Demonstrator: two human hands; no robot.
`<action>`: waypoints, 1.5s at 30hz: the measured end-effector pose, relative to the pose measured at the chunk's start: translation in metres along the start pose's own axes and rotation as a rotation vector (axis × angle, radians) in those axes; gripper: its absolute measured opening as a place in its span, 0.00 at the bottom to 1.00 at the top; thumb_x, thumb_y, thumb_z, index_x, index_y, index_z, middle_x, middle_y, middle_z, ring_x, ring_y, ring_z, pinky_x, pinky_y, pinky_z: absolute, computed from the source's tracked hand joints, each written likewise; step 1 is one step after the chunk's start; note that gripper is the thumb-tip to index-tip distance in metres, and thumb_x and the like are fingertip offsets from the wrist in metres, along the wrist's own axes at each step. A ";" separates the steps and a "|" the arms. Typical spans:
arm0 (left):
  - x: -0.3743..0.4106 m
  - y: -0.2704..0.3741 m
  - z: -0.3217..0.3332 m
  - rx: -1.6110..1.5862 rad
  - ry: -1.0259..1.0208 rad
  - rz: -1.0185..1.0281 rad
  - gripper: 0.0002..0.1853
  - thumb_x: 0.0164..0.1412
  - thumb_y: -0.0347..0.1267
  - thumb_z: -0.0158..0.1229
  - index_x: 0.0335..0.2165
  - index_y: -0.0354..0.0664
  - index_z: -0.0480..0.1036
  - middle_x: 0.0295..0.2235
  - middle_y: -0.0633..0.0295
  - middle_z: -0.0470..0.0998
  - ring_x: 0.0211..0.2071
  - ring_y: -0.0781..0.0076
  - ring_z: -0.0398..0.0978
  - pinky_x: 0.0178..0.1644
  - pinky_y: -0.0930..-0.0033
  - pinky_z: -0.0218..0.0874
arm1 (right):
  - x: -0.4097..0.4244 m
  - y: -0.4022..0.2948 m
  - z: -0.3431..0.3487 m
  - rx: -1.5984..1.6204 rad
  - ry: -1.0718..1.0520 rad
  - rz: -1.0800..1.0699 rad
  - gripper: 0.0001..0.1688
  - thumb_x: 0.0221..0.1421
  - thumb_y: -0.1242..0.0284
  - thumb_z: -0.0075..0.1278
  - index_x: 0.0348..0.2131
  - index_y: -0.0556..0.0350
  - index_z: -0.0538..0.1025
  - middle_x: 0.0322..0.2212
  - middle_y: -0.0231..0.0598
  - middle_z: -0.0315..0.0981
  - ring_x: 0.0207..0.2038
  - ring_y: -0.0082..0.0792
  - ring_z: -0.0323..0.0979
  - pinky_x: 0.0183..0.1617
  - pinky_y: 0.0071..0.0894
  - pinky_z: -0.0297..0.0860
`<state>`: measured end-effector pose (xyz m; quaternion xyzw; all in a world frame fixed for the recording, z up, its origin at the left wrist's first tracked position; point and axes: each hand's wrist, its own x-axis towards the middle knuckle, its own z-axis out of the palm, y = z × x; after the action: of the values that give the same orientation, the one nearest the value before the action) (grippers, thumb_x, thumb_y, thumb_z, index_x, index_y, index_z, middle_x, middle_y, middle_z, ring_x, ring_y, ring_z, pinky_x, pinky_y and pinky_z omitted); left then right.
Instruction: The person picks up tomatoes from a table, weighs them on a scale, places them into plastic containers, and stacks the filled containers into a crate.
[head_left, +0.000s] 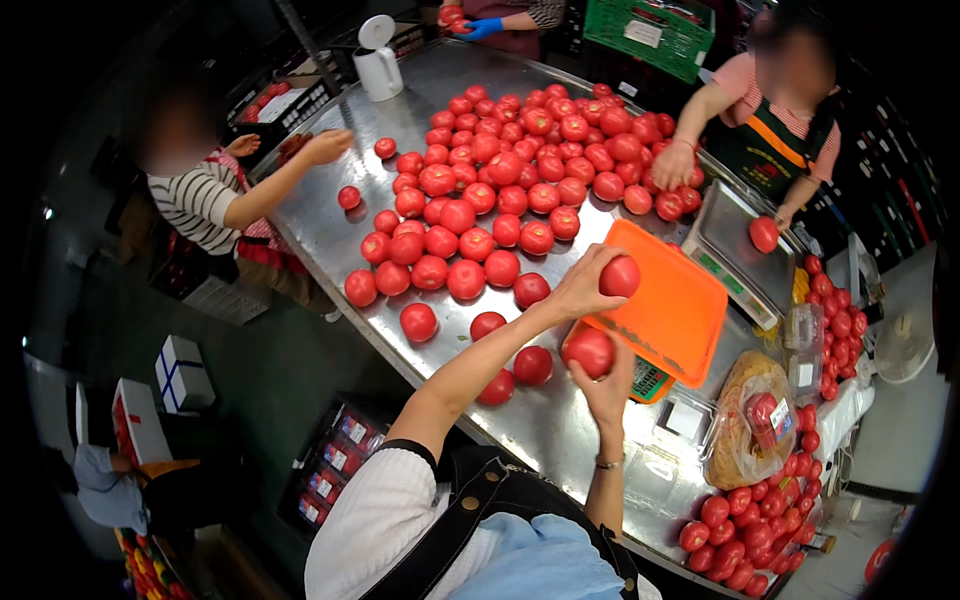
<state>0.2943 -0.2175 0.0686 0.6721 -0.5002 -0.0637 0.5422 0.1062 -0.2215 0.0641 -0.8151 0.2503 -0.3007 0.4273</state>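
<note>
My left hand (589, 285) holds a red tomato (619, 276) over the near left edge of an orange plastic scale tray (667, 300). Closer to my body, my right hand (611, 379) grips another tomato (589, 352) beside the tray's lower corner. Part of the scale's keypad (646, 377) shows under the tray. A large spread of loose tomatoes (457, 216) covers much of the steel table (375, 330) beyond my left arm, with several single ones beside that forearm. A clear plastic box (686, 416) lies right of my right hand.
A second scale (739, 247) stands beyond the tray, where a co-worker in an apron handles tomatoes. Another co-worker reaches in from the left; a third, blue-gloved, stands behind. A white kettle (379, 71) is on the far corner. A bagged bundle (739, 427) and a tomato pile (750, 525) lie right.
</note>
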 end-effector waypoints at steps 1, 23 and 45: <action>0.001 -0.004 0.004 0.019 -0.005 0.026 0.38 0.40 0.35 0.67 0.51 0.44 0.62 0.48 0.49 0.63 0.50 0.47 0.66 0.54 0.56 0.61 | 0.008 0.011 -0.018 -0.036 0.056 0.030 0.39 0.37 0.67 0.65 0.50 0.57 0.68 0.47 0.49 0.64 0.49 0.49 0.64 0.54 0.43 0.63; -0.235 0.040 -0.034 0.662 -0.298 -0.105 0.38 0.44 0.35 0.67 0.54 0.43 0.62 0.56 0.47 0.59 0.57 0.43 0.56 0.59 0.42 0.48 | -0.105 0.069 -0.113 -0.169 0.405 0.194 0.18 0.56 0.77 0.50 0.47 0.65 0.71 0.43 0.47 0.71 0.45 0.40 0.70 0.50 0.36 0.65; -0.219 -0.010 -0.035 0.648 0.091 -0.227 0.36 0.46 0.34 0.64 0.54 0.38 0.62 0.55 0.49 0.61 0.58 0.48 0.56 0.60 0.47 0.45 | 0.063 0.066 -0.082 -0.379 0.071 -0.113 0.45 0.43 0.65 0.64 0.58 0.55 0.61 0.57 0.56 0.53 0.58 0.55 0.57 0.59 0.45 0.60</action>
<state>0.2147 -0.0323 -0.0255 0.8628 -0.3921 0.0685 0.3117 0.0823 -0.3421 0.0626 -0.8826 0.2713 -0.3002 0.2395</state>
